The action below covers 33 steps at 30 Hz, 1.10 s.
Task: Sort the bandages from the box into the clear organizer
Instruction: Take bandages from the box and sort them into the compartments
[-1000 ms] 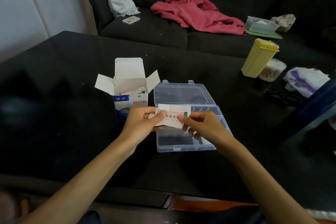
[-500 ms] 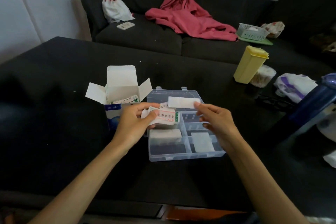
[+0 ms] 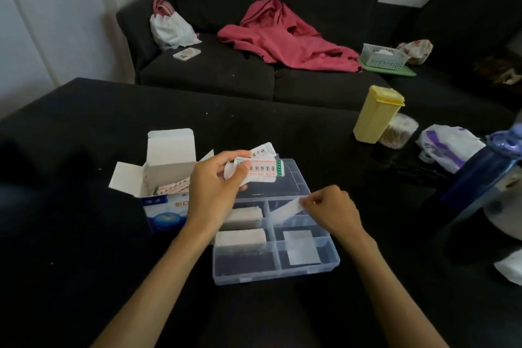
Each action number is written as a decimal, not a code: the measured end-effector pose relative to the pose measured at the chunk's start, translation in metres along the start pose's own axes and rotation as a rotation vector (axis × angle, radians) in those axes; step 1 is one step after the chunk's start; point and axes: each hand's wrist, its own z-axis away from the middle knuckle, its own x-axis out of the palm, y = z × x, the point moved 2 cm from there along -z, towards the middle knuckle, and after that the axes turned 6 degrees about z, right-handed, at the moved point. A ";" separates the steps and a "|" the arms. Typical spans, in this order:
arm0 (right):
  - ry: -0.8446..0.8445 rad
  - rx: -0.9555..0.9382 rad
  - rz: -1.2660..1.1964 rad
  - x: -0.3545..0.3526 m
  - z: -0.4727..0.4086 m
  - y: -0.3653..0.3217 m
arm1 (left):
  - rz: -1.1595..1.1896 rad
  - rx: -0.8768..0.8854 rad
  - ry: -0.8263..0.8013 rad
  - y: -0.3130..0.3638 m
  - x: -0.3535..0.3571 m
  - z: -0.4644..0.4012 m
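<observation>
Single bandage [image 3: 285, 208] pinched in right hand [image 3: 333, 212], long axis slanting down-left into organizer [image 3: 275, 274] far-right compartment, directly beneath. Left hand [image 3: 217, 189] grips fanned bandage stack [image 3: 261, 169] above organizer lid. Box [image 3: 166, 178] open, just left, on worktop [image 3: 84, 263].

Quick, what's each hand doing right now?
Left hand: grips a small stack of bandages.
Right hand: pinches one white bandage over the clear organizer.

A single head-worn wide-angle view looks forward and down, close over the matte black table [image 3: 84, 127], toward the dark grey fabric sofa [image 3: 226, 73] beyond.
</observation>
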 end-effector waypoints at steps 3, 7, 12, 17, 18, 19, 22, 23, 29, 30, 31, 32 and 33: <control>-0.031 -0.010 0.112 0.010 -0.008 0.002 | -0.051 0.001 0.002 -0.014 0.008 -0.005; -0.027 -0.030 0.234 0.010 -0.010 -0.002 | -0.153 -0.015 -0.025 -0.029 0.008 -0.007; 0.018 -0.011 0.302 0.000 -0.011 -0.010 | -0.070 -0.099 -0.116 -0.031 0.013 -0.005; -0.049 -0.037 0.257 -0.002 -0.015 -0.007 | 0.094 -0.243 -0.155 -0.031 0.017 -0.007; -0.065 -0.045 0.155 -0.004 -0.017 -0.005 | 0.105 -0.274 -0.171 -0.031 0.018 -0.008; -0.066 -0.056 0.009 -0.007 -0.018 -0.003 | 0.112 -0.302 -0.194 -0.031 0.019 -0.008; -0.102 -0.053 -0.478 -0.020 -0.011 -0.009 | 0.119 -0.355 -0.312 -0.030 0.023 -0.008; -0.176 -0.037 -0.617 -0.022 -0.007 -0.013 | 0.122 -0.369 -0.357 -0.030 0.026 -0.007; -0.293 -0.001 -0.691 -0.020 0.004 -0.014 | 0.030 -0.349 -0.466 -0.030 0.039 -0.006; -0.259 0.019 -0.682 -0.020 0.004 -0.011 | 0.006 -0.334 -0.450 -0.031 0.040 -0.008; -0.235 0.039 -0.684 -0.021 0.004 -0.009 | -0.022 -0.315 -0.431 -0.031 0.041 -0.009; -0.228 0.067 -0.696 -0.021 0.003 -0.007 | -0.048 -0.295 -0.416 -0.031 0.041 -0.010; -0.235 0.103 -0.720 -0.021 0.002 -0.006 | -0.068 -0.278 -0.403 -0.030 0.041 -0.011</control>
